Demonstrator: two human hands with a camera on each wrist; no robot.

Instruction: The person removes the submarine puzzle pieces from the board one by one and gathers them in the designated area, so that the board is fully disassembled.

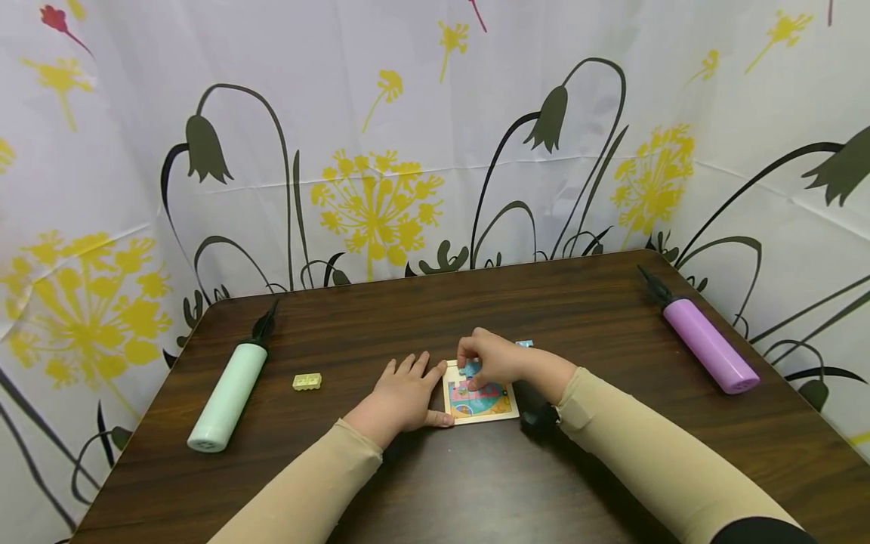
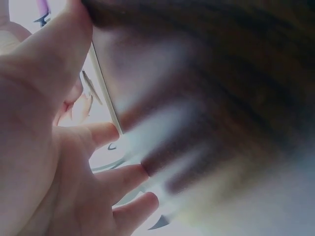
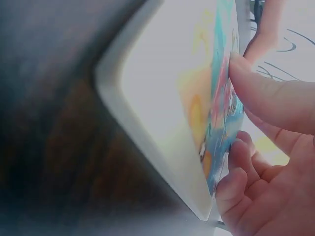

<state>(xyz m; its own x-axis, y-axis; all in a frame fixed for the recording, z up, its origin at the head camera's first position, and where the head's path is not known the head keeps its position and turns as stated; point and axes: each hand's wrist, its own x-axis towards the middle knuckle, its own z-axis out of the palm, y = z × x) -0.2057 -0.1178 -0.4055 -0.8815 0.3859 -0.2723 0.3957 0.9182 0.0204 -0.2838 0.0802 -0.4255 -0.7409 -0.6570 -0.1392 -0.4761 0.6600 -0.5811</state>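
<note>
Puzzle, square, wood-framed, between two hands

The left hand spreads its fingers by the left rim, thumb at the near corner. The right hand bends its fingers over a far blue patch; whether they pinch it is unclear. That hand hides the far right corner; glare bleaches the right wrist view. The print is pink, turquoise, orange.

Seeing cream on puzzle frame, teal, pink and yellow-orange on puzzle picture, blue on puzzle piece. Dark brown wood grain on table. Pale yellow on block. Mint on one pump, lilac on second pump, black on nozzles. Beige on sleeves. White on curtain, printed with yellow flower heads, grey-green bells, dark stems.
</note>
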